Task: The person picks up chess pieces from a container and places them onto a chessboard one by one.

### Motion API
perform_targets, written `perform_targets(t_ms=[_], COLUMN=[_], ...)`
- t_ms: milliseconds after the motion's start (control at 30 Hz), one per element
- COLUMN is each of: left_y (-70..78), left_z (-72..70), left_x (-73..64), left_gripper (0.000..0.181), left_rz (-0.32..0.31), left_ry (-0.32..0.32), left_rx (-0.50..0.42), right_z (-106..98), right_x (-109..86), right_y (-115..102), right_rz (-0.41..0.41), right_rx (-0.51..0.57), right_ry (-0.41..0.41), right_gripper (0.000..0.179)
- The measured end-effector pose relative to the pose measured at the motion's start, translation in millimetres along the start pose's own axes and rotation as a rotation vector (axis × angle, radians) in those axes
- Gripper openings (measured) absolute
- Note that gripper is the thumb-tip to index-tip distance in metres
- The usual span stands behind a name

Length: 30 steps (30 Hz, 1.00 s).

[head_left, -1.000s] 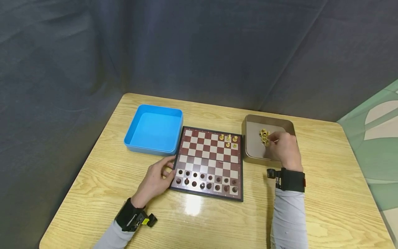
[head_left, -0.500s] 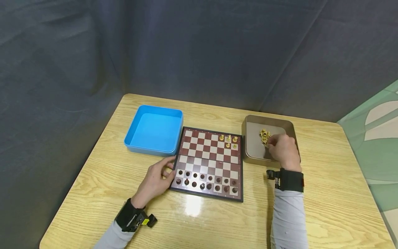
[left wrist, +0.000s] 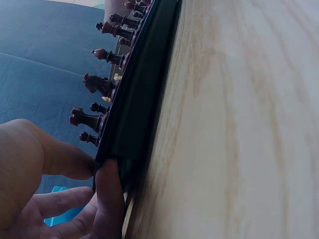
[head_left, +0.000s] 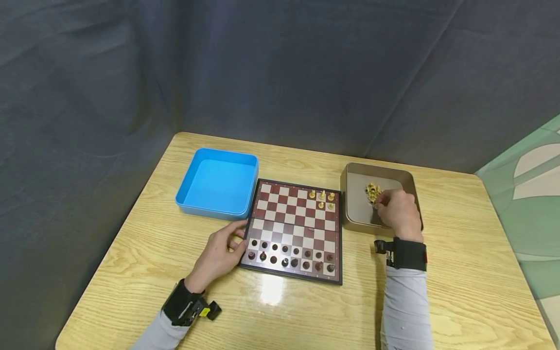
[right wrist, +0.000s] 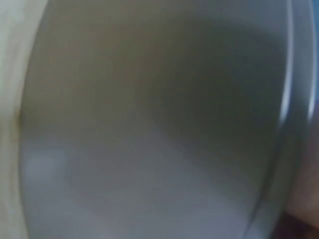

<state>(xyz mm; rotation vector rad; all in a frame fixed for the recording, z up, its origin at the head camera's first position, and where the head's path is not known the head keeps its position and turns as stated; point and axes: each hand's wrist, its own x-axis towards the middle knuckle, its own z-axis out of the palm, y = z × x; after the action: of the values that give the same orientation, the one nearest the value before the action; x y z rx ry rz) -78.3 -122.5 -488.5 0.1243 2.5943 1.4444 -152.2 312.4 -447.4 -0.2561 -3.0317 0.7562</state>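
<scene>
A folding chessboard [head_left: 288,221] lies mid-table. Dark chess pieces [head_left: 285,261] fill its two near rows, and several yellow chess pieces [head_left: 321,195] stand at its far right corner. My left hand [head_left: 220,250] grips the board's near left corner; in the left wrist view thumb and finger bear on the black board edge [left wrist: 132,119]. My right hand [head_left: 399,211] reaches into the brown box [head_left: 358,224], pinching at the edge of a pile of yellow chess pieces [head_left: 372,188]. The piece at its fingertips is small and mostly covered. The right wrist view shows only the blurred box wall [right wrist: 149,124].
A blue box [head_left: 216,187] stands left of the board, close to its far left edge. The brown box sits right against the board's right side. Dark cloth [head_left: 306,82] hangs behind the wooden table [head_left: 306,316].
My right hand has shifted slightly back toward me within the brown box, its fingertips staying by the pile. The left hand and the pieces on the board stay put.
</scene>
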Motion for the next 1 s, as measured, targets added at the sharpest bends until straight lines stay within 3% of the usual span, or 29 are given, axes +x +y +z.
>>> perform_targets(t_ms=[200, 433, 733, 1000], left_y=[-0.7, -2.6, -3.8, -4.3], left_z=[0.4, 1.9, 1.8, 2.0], left_x=[-2.9, -2.8, -2.3, -1.9], left_gripper=[0.056, 0.055, 0.055, 0.055], left_rz=[-0.023, -0.008, -0.012, -0.005], left_ry=[-0.011, -0.007, -0.003, 0.000], left_rx=[-0.010, -0.007, -0.011, -0.005], right_z=[-1.1, -6.7, -14.6, -20.1], right_x=[-4.1, -8.6, -16.0, -23.2], right_y=[-0.4, -7.8, -27.7, -49.7], right_rz=[-0.057, -0.109, -0.218, -0.318], right_rx=[-0.015, 0.005, 0.012, 0.062], right_ry=[0.051, 0.109, 0.216, 0.248], right_gripper=[0.008, 0.012, 0.008, 0.009])
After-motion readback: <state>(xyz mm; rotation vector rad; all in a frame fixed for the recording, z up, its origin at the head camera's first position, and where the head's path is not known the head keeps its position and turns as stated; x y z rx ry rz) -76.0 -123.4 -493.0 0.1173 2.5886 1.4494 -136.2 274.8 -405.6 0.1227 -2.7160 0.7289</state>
